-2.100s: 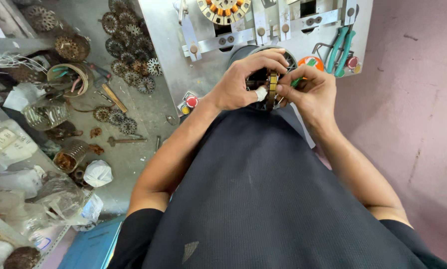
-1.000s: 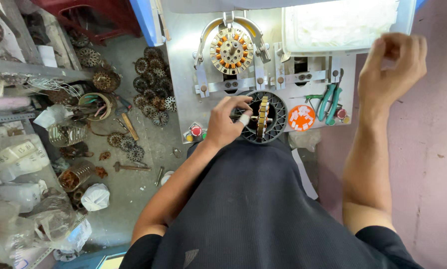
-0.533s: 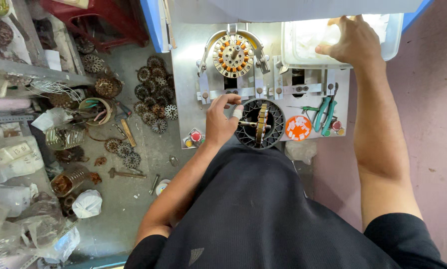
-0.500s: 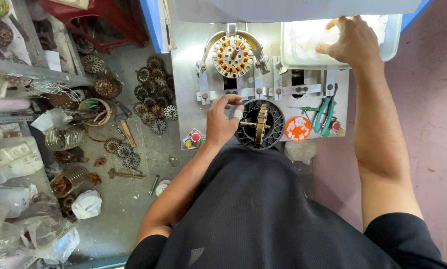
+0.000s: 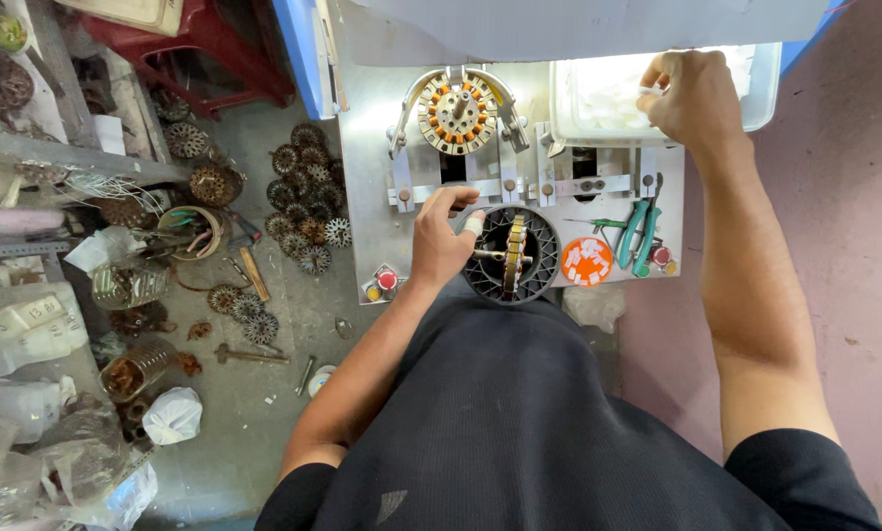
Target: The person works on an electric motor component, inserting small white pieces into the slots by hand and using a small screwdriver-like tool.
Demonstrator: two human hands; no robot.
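Observation:
A round black motor stator (image 5: 511, 256) with a brass-coloured bar across its middle sits at the near edge of a metal work plate (image 5: 370, 147). My left hand (image 5: 439, 239) rests on its left rim, one fingertip wrapped in white tape. My right hand (image 5: 691, 95) reaches into a translucent white plastic tub (image 5: 598, 93) at the plate's far right, fingers curled inside; what they hold is hidden. Behind the black stator, a second stator with orange-tipped windings (image 5: 456, 112) is clamped in a winding fixture.
Green-handled pliers (image 5: 639, 231) and an orange round dish of white bits (image 5: 586, 262) lie right of the stator. Red buttons (image 5: 387, 280) sit on the plate's near left corner. Several loose stator cores (image 5: 305, 202), bags and jars litter the floor at left.
My right hand left the stator, rose to the right and reached into the white tub. My left hand stayed on the stator's left rim. The view pulled back from the bench.

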